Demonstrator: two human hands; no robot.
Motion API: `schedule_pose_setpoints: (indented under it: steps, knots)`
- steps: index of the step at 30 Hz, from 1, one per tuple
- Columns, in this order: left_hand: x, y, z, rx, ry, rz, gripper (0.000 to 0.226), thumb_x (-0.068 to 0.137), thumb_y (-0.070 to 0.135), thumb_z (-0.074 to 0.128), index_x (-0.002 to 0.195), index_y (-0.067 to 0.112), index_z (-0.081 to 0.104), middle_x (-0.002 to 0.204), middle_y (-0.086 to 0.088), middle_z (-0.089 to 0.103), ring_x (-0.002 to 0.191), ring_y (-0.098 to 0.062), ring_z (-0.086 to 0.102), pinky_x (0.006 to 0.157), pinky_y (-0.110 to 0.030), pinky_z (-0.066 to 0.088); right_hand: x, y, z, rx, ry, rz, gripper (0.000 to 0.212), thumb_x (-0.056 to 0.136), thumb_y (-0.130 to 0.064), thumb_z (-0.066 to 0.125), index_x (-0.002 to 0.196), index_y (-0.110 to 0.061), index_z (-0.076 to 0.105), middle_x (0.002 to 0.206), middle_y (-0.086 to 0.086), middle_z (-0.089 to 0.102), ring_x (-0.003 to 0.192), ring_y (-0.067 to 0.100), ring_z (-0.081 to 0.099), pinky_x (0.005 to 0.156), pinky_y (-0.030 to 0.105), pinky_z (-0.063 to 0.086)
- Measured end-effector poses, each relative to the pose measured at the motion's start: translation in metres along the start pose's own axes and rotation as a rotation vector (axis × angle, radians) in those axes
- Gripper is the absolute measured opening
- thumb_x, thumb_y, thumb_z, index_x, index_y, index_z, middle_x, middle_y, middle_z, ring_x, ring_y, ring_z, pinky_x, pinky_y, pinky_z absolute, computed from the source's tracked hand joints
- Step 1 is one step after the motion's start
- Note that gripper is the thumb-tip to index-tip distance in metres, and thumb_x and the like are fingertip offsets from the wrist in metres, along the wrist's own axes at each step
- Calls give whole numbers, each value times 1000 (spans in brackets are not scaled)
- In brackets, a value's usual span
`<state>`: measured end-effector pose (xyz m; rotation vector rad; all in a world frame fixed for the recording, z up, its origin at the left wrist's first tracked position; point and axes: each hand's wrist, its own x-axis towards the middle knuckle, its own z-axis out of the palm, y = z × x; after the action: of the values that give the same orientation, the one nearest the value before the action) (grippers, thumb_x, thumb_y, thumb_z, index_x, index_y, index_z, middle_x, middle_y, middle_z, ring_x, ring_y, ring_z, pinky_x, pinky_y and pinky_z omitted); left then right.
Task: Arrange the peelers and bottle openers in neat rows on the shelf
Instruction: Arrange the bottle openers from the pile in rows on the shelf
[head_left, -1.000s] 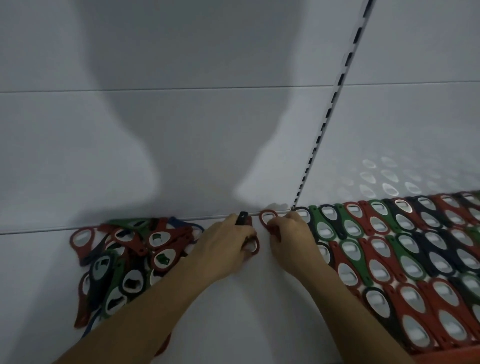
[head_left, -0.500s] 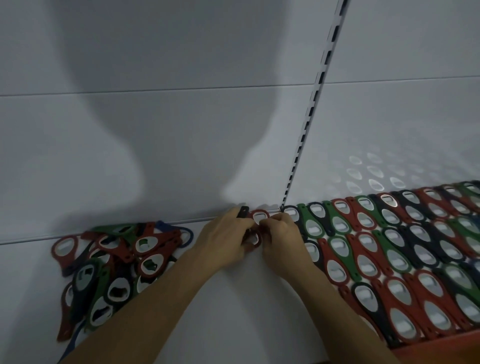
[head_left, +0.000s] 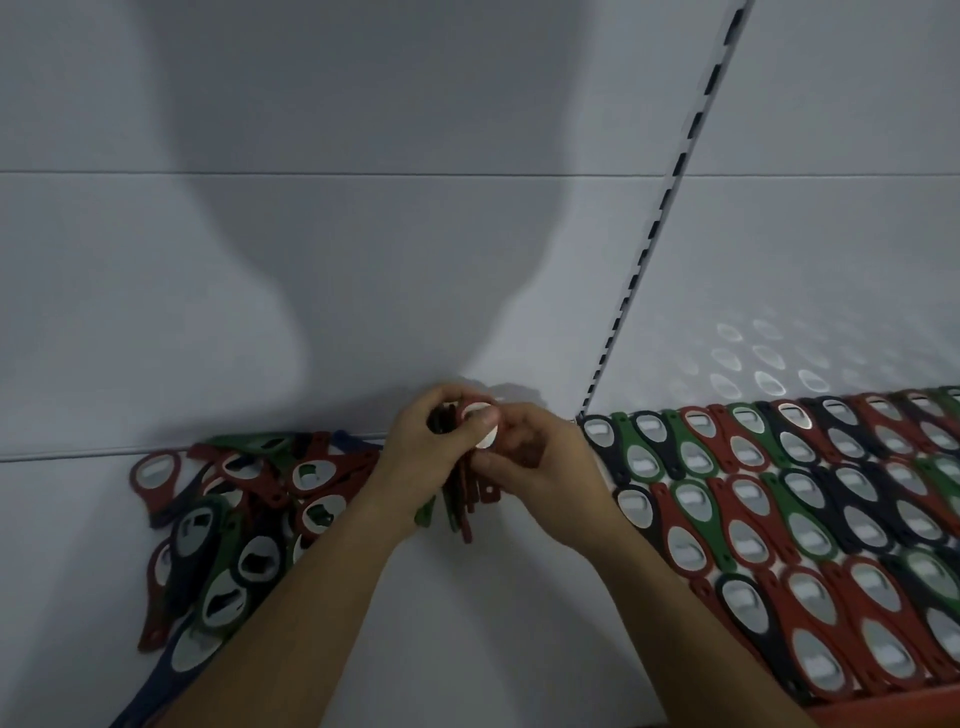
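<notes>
My left hand (head_left: 431, 447) grips a small stack of bottle openers (head_left: 462, 499), red, green and dark, held upright with handles hanging down over the white shelf (head_left: 493, 623). My right hand (head_left: 540, 467) pinches the red opener at the front of that stack. To the left lies a loose heap of red, green and dark openers (head_left: 228, 519). On the right, neat overlapping rows of openers (head_left: 789, 519) cover the shelf up to its back edge.
A white back panel (head_left: 363, 286) rises behind the shelf, with a slotted upright (head_left: 660, 218) running up from the rows' left end. A red shelf lip (head_left: 883, 709) shows at the lower right. Bare shelf lies between heap and rows.
Both hands have lifted off the shelf's back edge and drawn together; the openers are now gathered upright in my left hand, with my right hand on the front one. The camera shifted.
</notes>
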<state>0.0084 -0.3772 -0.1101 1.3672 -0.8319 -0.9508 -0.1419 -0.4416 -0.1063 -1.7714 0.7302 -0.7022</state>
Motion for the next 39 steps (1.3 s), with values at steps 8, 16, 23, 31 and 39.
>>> schedule_pose_setpoints:
  steps: [8, 16, 23, 31, 39]
  knots:
    - [-12, -10, -38, 309, 174, 50, 24, 90, 9, 73, 98, 32, 69, 87, 0, 64, 65, -4, 64, 62, -20, 56, 16, 11, 2, -197, 21, 176, 12, 93, -16, 71, 98, -27, 68, 71, -5, 72, 58, 8, 68, 55, 23, 57]
    - [-23, -23, -27, 1096, -90, 246, 32, 95, 22, 64, 124, 36, 59, 111, 9, 59, 88, -8, 58, 67, -20, 44, 22, 20, 26, -652, 143, 7, 22, 90, -25, 72, 104, -15, 58, 82, 1, 62, 74, 20, 60, 64, 31, 47]
    - [-17, -27, -13, 1285, -145, 224, 25, 97, 32, 63, 121, 29, 58, 126, -1, 44, 83, -14, 54, 62, -24, 42, -8, 32, 2, -963, 157, 80, 33, 94, -16, 54, 126, -19, 62, 128, 8, 52, 114, 29, 47, 92, 43, 48]
    - [-4, -16, 0, 1319, -209, 176, 31, 95, 29, 61, 126, 31, 56, 123, -1, 46, 98, -25, 62, 77, -41, 56, -13, 42, 2, -858, 127, 89, 33, 97, -21, 51, 127, -20, 64, 133, 7, 55, 120, 29, 45, 101, 44, 41]
    - [-5, -15, -10, 890, -56, 153, 30, 98, 22, 65, 124, 35, 60, 123, 4, 57, 103, -11, 65, 87, -29, 56, -18, 36, -1, -801, 191, -34, 41, 94, -22, 61, 135, -20, 58, 145, 2, 48, 127, 25, 45, 105, 43, 41]
